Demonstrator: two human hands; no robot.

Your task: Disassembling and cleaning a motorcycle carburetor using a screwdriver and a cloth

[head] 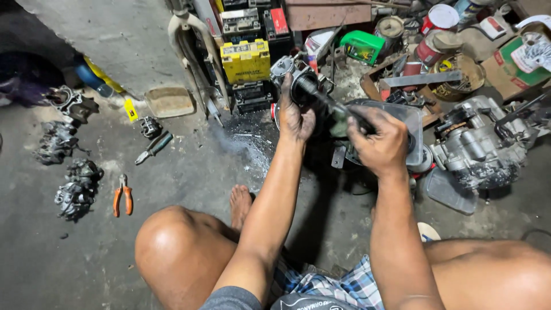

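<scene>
Seemingly mid-job, the carburetor (294,77) sits at twelve o'clock above the floor (189,189), clamped in the left hand (295,117), while the right hand (379,143) grips a dark-handled tool (333,106) set against it, with an engine (479,143) waiting at three o'clock.

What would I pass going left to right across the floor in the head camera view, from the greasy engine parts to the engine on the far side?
Greasy carburetor parts → orange-handled pliers → yellow battery → left hand on a round metal part → right hand gripping a dark tool → grey engine.
</scene>
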